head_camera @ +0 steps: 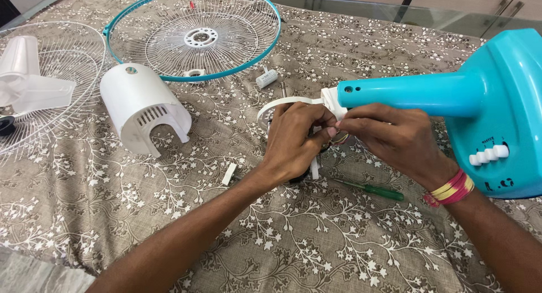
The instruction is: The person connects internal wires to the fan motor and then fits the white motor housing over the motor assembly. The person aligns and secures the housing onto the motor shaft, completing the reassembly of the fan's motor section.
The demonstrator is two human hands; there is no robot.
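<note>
Here we pinch small wires, barely visible, between our left hand (293, 138) and right hand (389, 135), fingers clenched on them at the white tip of the turquoise plastic fan stand (429, 92) lying on the patterned cloth. A green-handled screwdriver (375, 190) lies just below; the white domed motor cover (141, 106) sits well left, hollow side down.

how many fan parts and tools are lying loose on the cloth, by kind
Wire fan guards: 2, the teal-rimmed guard and the white guard
Clear fan blade: 1
White motor cover: 1
Small white capacitor: 1
Small white clip: 1
Green-handled screwdriver: 1
Total: 7

Not counted: the teal fan stand and white ring that the left hand and right hand work on.
</note>
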